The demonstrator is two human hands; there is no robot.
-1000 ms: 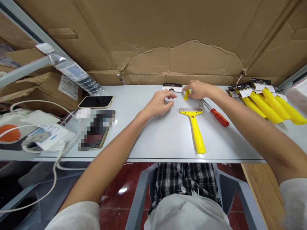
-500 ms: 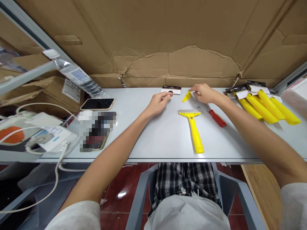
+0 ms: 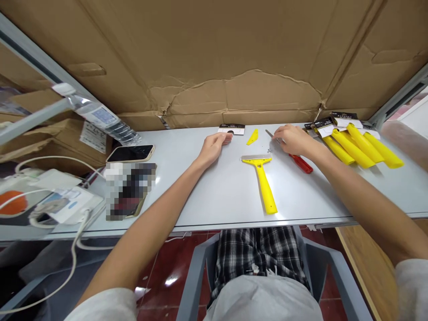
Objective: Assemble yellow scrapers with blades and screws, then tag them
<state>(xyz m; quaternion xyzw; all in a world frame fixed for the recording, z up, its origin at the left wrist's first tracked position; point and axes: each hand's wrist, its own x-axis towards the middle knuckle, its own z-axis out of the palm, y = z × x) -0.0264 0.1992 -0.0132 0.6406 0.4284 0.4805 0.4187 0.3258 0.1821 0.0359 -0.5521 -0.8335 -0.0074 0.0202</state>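
Note:
My left hand (image 3: 211,149) rests on the table beside a black-and-white card (image 3: 236,129), with its fingers loosely stretched out and nothing visible in them. My right hand (image 3: 293,139) is curled over the metal shaft of a screwdriver (image 3: 302,165), fingers closed on it. The shaft's tip sticks out left of the fingers, and the red handle lies below the palm. A small yellow plastic piece (image 3: 253,137) lies between my hands. Nearer to me is a yellow scraper (image 3: 265,187) with its blade end away from me. Several tiny screws (image 3: 269,150) lie just above the blade.
Several yellow handles (image 3: 361,149) with black-and-white cards are piled at the right. At the left are a phone (image 3: 131,154), a second phone partly blurred out (image 3: 135,191), a tilted water bottle (image 3: 100,116) and a power strip with cables (image 3: 67,189). Cardboard (image 3: 207,96) walls the back.
My right hand has left the yellow piece and moved right onto the screwdriver's shaft. My left hand's fingers have drawn closer together by the card. The whole view has shifted slightly.

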